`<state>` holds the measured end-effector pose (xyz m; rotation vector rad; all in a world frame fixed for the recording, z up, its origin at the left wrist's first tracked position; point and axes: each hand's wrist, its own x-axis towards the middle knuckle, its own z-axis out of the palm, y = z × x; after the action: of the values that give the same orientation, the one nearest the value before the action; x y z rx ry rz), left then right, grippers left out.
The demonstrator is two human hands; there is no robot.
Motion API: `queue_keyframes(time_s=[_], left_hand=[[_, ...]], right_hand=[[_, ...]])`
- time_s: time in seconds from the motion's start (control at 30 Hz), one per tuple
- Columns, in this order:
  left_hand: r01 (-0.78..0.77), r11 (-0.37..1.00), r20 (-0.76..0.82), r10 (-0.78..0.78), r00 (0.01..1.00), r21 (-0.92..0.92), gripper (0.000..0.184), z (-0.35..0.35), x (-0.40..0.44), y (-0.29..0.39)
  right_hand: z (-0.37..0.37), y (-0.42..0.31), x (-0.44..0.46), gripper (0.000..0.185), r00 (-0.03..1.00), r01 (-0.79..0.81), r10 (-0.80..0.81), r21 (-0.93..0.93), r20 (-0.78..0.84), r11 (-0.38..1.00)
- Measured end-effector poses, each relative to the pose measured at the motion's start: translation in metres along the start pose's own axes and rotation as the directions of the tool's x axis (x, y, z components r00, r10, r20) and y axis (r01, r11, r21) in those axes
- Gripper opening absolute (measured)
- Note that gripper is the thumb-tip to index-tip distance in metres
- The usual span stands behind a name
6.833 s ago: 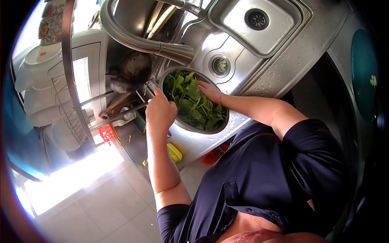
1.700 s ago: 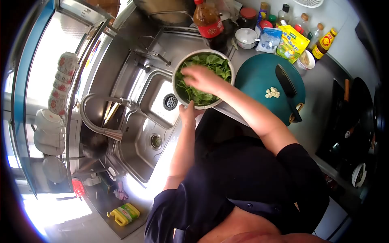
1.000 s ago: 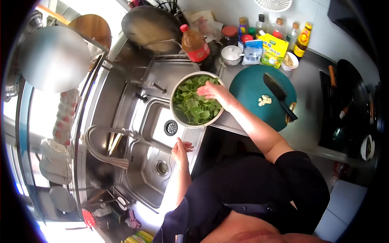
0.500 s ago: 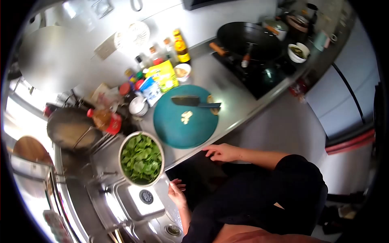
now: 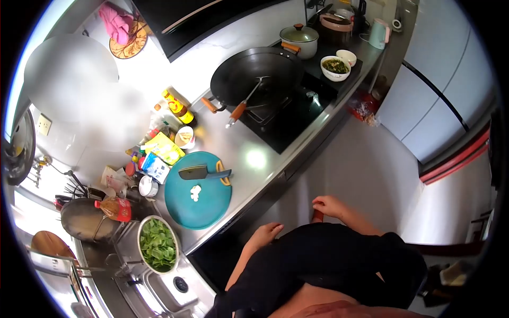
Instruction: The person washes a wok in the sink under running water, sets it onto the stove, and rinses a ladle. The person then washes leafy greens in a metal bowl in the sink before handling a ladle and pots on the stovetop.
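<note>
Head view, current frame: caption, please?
Empty left hand and right hand before a shiny grey counter, with round teal board, broad dark knife and round metal bowl of green leaves.

Got a crumpled pink cloth (image 5: pixel 115 22) overlapping a round brown-patterned mat (image 5: pixel 131 46) up on the white wall (image 5: pixel 204 37), well apart from a square white socket (image 5: pixel 43 124). At the far counter end, got a pale pot with a glass lid (image 5: pixel 299 41), a white bowl of dark green food (image 5: pixel 335 68) just beside a smaller white bowl (image 5: pixel 347 56), and a mint-green kettle with a pink handle (image 5: pixel 378 34). Also got a red plastic bag (image 5: pixel 364 107) on the grey floor (image 5: pixel 352 159), near pale cabinet doors (image 5: pixel 421 108).
</note>
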<state>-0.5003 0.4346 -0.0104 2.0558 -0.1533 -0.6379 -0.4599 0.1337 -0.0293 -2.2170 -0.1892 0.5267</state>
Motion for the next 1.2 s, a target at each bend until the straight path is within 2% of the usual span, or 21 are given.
queue_keyframes(time_s=[0.07, 0.13, 0.17, 0.2, 0.27, 0.33, 0.5, 0.53, 0.6, 0.63, 0.67, 0.7, 0.77, 0.8, 0.87, 0.9, 0.93, 1.0, 1.07, 1.13, 1.2], left_hand=[[-0.05, 0.991, -0.042, 0.055, 0.998, 0.123, 0.033, 0.01, 0.036, 0.018], [-0.156, 0.965, -0.413, 0.056, 0.909, -0.212, 0.039, 0.008, 0.098, -0.015], [-0.237, 0.817, -0.454, -0.034, 0.891, -0.526, 0.047, -0.021, 0.106, 0.036], [-0.413, 0.732, -0.639, -0.04, 0.768, -0.542, 0.052, -0.046, 0.11, 0.068], [-0.55, 0.692, -0.795, -0.055, 0.604, -0.466, 0.057, -0.093, 0.124, 0.111], [-0.589, 0.713, -0.843, -0.006, 0.539, -0.381, 0.059, -0.13, 0.141, 0.139], [-0.598, 0.715, -0.839, 0.029, 0.543, -0.362, 0.032, -0.161, 0.193, 0.158], [-0.616, 0.738, -0.9, 0.026, 0.436, -0.277, 0.022, -0.154, 0.2, 0.165], [-0.521, 0.846, -0.934, 0.088, 0.347, -0.114, 0.019, -0.136, 0.202, 0.182], [-0.441, 0.897, -0.936, 0.165, 0.311, 0.011, 0.016, -0.124, 0.202, 0.197], [-0.272, 0.934, -0.921, 0.301, 0.249, 0.232, 0.016, -0.113, 0.204, 0.208], [-0.264, 0.869, -0.862, 0.471, 0.188, 0.418, 0.017, -0.099, 0.203, 0.23], [-0.213, 0.811, -0.789, 0.582, 0.194, 0.545, 0.022, -0.079, 0.209, 0.244], [-0.163, 0.786, -0.759, 0.618, 0.206, 0.596, 0.025, -0.071, 0.209, 0.256], [-0.164, 0.734, -0.701, 0.678, 0.219, 0.659, 0.026, -0.065, 0.219, 0.265], [-0.233, 0.73, -0.692, 0.684, 0.232, 0.643, 0.028, -0.063, 0.226, 0.265], [-0.284, 0.808, -0.728, 0.588, 0.352, 0.516, 0.032, -0.056, 0.229, 0.266], [-0.431, 0.722, -0.612, 0.689, 0.387, 0.541, 0.041, -0.056, 0.228, 0.271], [-0.48, 0.633, -0.529, 0.773, 0.35, 0.607, 0.044, -0.046, 0.228, 0.268], [-0.483, 0.629, -0.482, 0.778, 0.403, 0.61, 0.042, -0.034, 0.225, 0.262], [-0.435, 0.665, -0.498, 0.745, 0.444, 0.607, 0.037, -0.026, 0.225, 0.246]], right_hand=[[-0.029, 0.021, 0.002, 0.029, 1.0, -0.002, 0.002, 0.058, -0.007, 0.998], [-0.053, 0.037, 0.008, 0.029, 0.998, -0.033, 0.04, 0.135, -0.051, 0.99], [-0.065, 0.04, 0.012, 0.029, 0.995, -0.048, 0.062, 0.177, -0.076, 0.983], [-0.076, 0.036, 0.017, 0.029, 0.995, 0.003, 0.012, 0.151, -0.097, 0.989], [-0.104, 0.011, 0.031, 0.029, 0.985, 0.101, -0.089, 0.083, -0.145, 0.991], [-0.138, -0.031, 0.044, 0.03, 0.941, 0.311, -0.315, -0.05, -0.122, 0.949], [-0.175, -0.105, 0.104, 0.037, 0.679, 0.66, -0.682, -0.182, -0.272, 0.729], [-0.181, -0.121, 0.114, 0.041, 0.639, 0.696, -0.714, -0.182, -0.287, 0.695], [-0.191, -0.145, 0.138, 0.046, 0.528, 0.734, -0.788, -0.297, -0.316, 0.611], [-0.198, -0.157, 0.146, 0.05, 0.491, 0.735, -0.816, -0.357, -0.305, 0.577], [-0.205, -0.164, 0.153, 0.05, 0.464, 0.742, -0.841, -0.395, -0.279, 0.541], [-0.21, -0.172, 0.161, 0.05, 0.437, 0.752, -0.866, -0.429, -0.244, 0.5], [-0.221, -0.183, 0.176, 0.051, 0.353, 0.803, -0.918, -0.445, -0.183, 0.397], [-0.224, -0.184, 0.184, 0.042, 0.336, 0.829, -0.921, -0.402, -0.197, 0.389], [-0.24, -0.177, 0.192, 0.031, 0.375, 0.822, -0.921, -0.421, -0.109, 0.385], [-0.244, -0.171, 0.196, 0.026, 0.358, 0.815, -0.926, -0.443, -0.12, 0.373], [-0.249, -0.165, 0.2, 0.021, 0.342, 0.805, -0.93, -0.467, -0.135, 0.364], [-0.268, -0.156, 0.195, 0.022, 0.369, 0.79, -0.921, -0.478, -0.128, 0.383], [-0.29, -0.149, 0.195, 0.02, 0.41, 0.765, -0.891, -0.458, -0.195, 0.452], [-0.316, -0.143, 0.2, 0.02, 0.489, 0.753, -0.83, -0.351, -0.268, 0.557], [-0.342, -0.135, 0.212, 0.023, 0.503, 0.752, -0.818, -0.326, -0.278, 0.573]])
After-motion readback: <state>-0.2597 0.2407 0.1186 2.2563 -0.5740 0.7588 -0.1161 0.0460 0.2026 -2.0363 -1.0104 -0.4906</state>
